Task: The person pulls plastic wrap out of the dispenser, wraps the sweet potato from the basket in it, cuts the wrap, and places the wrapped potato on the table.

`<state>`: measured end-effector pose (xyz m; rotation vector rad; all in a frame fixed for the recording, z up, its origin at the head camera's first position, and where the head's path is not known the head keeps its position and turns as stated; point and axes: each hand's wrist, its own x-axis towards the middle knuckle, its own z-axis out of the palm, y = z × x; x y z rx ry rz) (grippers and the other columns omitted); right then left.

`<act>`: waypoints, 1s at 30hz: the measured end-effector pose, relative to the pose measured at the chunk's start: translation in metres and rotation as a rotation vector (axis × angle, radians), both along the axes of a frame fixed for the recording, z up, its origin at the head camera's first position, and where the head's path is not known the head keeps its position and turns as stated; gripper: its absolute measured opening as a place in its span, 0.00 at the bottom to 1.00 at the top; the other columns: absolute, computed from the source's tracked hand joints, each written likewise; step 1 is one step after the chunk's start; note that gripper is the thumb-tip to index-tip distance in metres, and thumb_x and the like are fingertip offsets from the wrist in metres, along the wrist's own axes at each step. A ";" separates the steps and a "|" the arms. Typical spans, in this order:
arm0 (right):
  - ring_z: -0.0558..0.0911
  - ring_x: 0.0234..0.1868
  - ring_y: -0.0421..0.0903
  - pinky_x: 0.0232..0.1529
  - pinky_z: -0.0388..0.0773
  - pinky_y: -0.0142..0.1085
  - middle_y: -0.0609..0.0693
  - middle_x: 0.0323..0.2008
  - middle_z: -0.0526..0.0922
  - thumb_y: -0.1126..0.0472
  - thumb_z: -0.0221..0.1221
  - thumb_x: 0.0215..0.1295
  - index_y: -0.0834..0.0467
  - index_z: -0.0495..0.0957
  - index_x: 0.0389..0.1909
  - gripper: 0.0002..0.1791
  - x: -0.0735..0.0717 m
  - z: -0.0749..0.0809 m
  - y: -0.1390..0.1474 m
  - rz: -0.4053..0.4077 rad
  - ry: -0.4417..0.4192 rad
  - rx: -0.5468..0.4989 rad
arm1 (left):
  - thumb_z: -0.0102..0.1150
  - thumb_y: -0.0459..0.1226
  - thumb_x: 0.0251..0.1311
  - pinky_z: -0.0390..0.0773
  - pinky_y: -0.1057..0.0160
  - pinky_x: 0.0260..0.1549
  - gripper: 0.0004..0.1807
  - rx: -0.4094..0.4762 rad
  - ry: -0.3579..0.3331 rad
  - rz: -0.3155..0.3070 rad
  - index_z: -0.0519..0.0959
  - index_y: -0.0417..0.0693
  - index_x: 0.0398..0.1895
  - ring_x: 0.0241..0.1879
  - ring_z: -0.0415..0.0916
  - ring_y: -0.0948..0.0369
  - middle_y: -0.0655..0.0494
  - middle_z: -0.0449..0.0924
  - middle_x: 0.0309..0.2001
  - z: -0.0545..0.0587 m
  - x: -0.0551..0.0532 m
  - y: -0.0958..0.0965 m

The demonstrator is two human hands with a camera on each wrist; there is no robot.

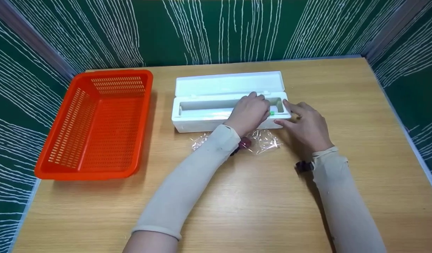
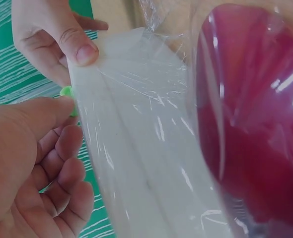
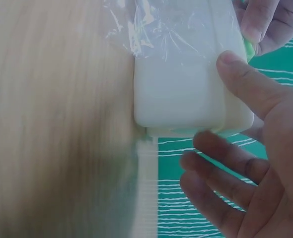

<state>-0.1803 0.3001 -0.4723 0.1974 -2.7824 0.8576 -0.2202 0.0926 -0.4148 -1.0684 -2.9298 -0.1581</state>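
A long white dispenser box (image 1: 196,125) rests on the table, its lid (image 1: 230,83) raised at the back. My left hand (image 1: 249,112) reaches over the front edge near the right end. In the left wrist view, its thumb and fingers pinch a small green slider (image 2: 66,91) at the box's edge. The right hand (image 1: 309,124) grips the box's right end, its thumb (image 3: 236,64) pressed on the front face. Clear plastic film (image 1: 266,140) hangs over the front onto the table. A glossy dark-red thing (image 2: 251,114) lies against the film, partly hidden by the left forearm.
An orange-red plastic basket (image 1: 108,130) with slotted walls stands left of the box. Green panels with white streaks (image 1: 216,31) border the wooden table (image 1: 237,211) at the back and sides.
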 end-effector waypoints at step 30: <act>0.71 0.70 0.60 0.68 0.70 0.57 0.57 0.70 0.73 0.55 0.71 0.65 0.60 0.88 0.52 0.18 0.001 0.007 -0.011 0.152 0.028 -0.022 | 0.50 0.45 0.79 0.78 0.64 0.49 0.16 -0.050 0.031 0.002 0.86 0.52 0.55 0.49 0.76 0.59 0.57 0.84 0.51 0.000 0.002 0.001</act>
